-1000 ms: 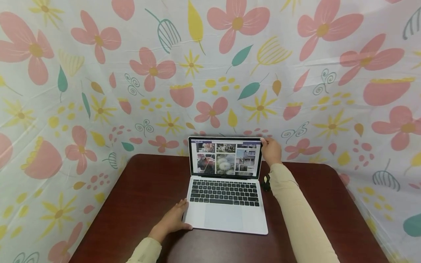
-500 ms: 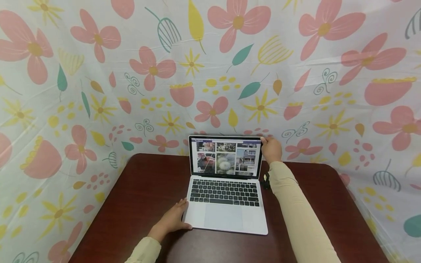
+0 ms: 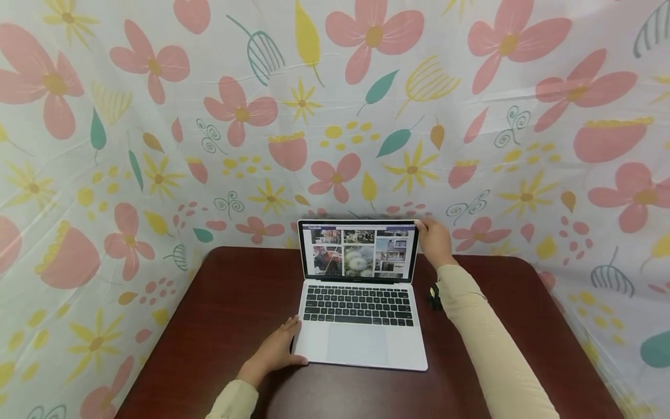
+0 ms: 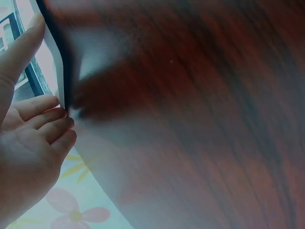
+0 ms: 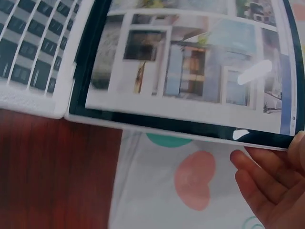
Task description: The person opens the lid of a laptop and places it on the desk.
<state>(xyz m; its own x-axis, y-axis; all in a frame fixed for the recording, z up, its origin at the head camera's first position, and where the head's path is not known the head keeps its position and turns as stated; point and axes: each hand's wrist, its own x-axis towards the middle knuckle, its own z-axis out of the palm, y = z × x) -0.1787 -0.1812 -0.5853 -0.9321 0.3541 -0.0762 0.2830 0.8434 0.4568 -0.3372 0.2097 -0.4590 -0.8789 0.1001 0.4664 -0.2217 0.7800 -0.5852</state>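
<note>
A silver laptop (image 3: 356, 349) stands unfolded on the dark red-brown table, its lit screen (image 3: 361, 256) showing a page of photos. My left hand (image 3: 274, 349) lies at the front left corner of the base. Its fingers touch the left side and its thumb rests at the front edge, as the left wrist view also shows. At the upper right corner of the screen, my right hand (image 3: 435, 241) pinches the lid, with the thumb at the front rim. Several of its fingers (image 5: 259, 183) lie by the lid's edge in the right wrist view.
The wooden table (image 3: 235, 285) has rounded far corners. A cloth with a flower print (image 3: 335, 116) hangs close behind it and along both sides. A small black device (image 3: 434, 297) sits at my right wrist.
My right wrist and forearm have swung slightly to the right, while the fingers stay on the screen corner. The left hand and the laptop base look unchanged. The head view has shifted a little.
</note>
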